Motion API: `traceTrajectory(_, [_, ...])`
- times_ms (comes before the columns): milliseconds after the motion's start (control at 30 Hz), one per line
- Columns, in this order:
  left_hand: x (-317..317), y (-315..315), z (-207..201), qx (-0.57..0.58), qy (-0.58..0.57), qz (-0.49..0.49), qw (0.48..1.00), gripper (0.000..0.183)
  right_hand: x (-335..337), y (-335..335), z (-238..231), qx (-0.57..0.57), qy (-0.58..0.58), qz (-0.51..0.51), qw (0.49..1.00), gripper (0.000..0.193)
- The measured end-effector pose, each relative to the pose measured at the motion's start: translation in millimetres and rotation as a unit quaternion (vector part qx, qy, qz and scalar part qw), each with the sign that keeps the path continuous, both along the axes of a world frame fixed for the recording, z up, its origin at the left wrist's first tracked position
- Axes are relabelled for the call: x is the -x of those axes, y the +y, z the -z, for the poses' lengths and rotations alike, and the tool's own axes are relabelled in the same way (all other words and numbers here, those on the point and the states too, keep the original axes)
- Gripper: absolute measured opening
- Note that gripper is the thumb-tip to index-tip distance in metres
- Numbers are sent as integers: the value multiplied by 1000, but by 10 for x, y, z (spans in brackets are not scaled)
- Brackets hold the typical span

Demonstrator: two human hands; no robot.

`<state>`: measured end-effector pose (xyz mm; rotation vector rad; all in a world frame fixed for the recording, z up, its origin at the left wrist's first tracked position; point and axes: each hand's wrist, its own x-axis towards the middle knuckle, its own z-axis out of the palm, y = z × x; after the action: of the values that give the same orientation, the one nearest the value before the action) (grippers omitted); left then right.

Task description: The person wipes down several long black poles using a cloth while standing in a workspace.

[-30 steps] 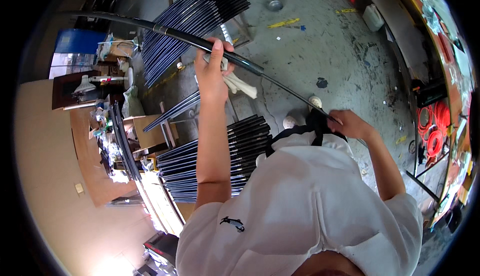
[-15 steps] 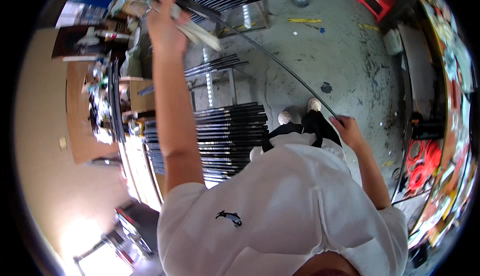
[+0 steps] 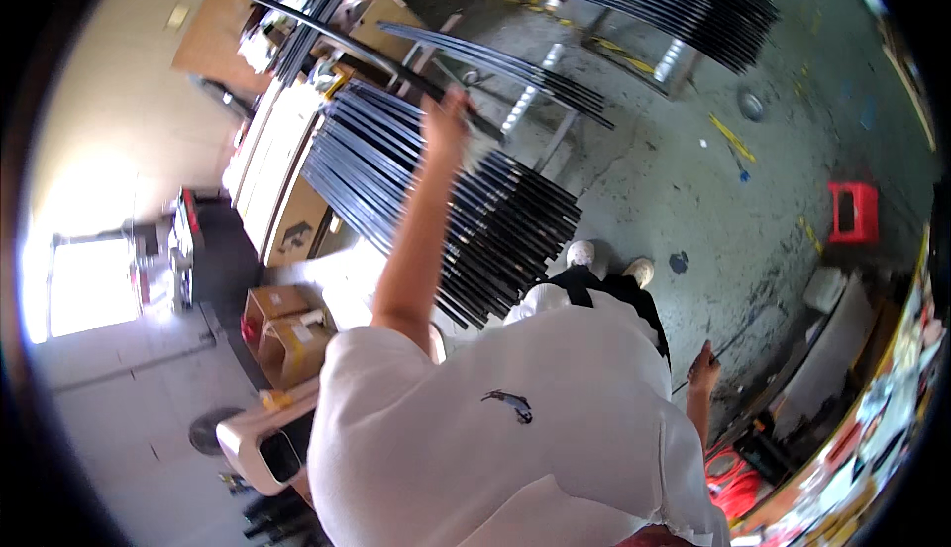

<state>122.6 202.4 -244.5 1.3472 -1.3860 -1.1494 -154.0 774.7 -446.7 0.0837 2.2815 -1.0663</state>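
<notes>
Head view: black pole (image 3: 342, 39) has swung from the far rods to the near stack (image 3: 515, 210); long, straight, slimmer toward its far end. Left hand (image 3: 444, 129), blurred, grips it; right hand (image 3: 704, 371) clasps a thin dark rod (image 3: 731, 343).

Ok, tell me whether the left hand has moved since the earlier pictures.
Yes: judged against the near stack of black rods, the left hand has come closer and now shows at that stack's far edge.
</notes>
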Motion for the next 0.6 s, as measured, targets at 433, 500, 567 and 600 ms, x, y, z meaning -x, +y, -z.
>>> traceTrajectory(433, [-599, 1702, 2480, -309, -119, -168, 929, 31, 556, -699, -996, -24, -158, -57, 986, 53])
traceTrajectory(500, [-603, 1770, 2620, -316, -129, -174, 924, 31, 544, -751, -1148, -45, -134, -111, 984, 51])
traceTrajectory(567, [-632, 1818, 2805, -338, -136, -178, 914, 31, 495, -785, -1198, -87, -117, -89, 985, 50])
traceTrajectory(600, [-652, 1814, 2802, -359, -136, -173, 907, 32, 477, -789, -1208, -107, -108, -75, 985, 49])
